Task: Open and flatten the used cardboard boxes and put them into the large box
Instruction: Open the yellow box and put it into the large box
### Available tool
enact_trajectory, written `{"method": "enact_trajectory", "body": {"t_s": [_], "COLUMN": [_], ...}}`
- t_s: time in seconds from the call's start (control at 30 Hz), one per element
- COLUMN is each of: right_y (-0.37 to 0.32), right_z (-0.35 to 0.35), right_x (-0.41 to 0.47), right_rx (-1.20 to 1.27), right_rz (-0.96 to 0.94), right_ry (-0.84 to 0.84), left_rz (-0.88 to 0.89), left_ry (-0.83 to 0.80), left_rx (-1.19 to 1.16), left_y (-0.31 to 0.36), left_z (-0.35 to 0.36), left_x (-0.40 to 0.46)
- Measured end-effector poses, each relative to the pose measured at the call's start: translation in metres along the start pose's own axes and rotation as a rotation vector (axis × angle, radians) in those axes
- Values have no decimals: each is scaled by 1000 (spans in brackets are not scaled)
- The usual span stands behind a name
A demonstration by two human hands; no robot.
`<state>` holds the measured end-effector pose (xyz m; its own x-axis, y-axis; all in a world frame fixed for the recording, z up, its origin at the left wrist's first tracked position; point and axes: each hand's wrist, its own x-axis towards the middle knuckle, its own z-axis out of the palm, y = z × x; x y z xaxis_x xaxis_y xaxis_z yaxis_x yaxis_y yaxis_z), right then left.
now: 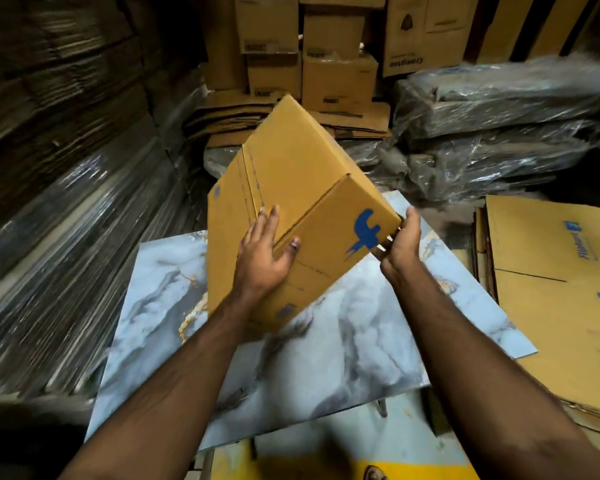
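- Cardboard box (302, 209), closed and tilted, held above a marbled slab (326, 341).
- Left hand (264, 254) lies flat on its face, fingers spread; right hand (400, 239) cups its edge, fingers hidden.
- Flattened cartons (555, 292) right; stacked boxes (326, 57) behind; apparently plastic-wrapped bundles (499, 133) around.

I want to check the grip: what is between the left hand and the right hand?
In the head view, the cardboard box is between the left hand and right hand, tilted above the marble-patterned table.
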<state>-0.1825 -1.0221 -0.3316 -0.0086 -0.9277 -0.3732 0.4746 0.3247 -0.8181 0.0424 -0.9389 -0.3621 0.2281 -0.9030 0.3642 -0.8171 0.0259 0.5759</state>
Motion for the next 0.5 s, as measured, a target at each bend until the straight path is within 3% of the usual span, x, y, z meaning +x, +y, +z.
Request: {"method": "enact_trajectory", "body": {"t_s": [0.13,0.23,0.37,0.5], "right_y": [-28,-16,9,16], "right_z": [44,67,78,78], "right_x": [-33,-45,-51,-52], "right_rx": [-102,-501,-992,-1269], "right_rz": [-259,-553,-692,-803], "right_ry": [-279,-493,-577,-589], "left_rz": [-189,-455,-821,-1085], "left_ry": [358,542,553,467], "left_rx": [-395,-745,-1267,-1442], "left_y": [2,10,4,7], "left_z": [6,22,48,49], "left_x": [-5,-16,-20,-30]}}
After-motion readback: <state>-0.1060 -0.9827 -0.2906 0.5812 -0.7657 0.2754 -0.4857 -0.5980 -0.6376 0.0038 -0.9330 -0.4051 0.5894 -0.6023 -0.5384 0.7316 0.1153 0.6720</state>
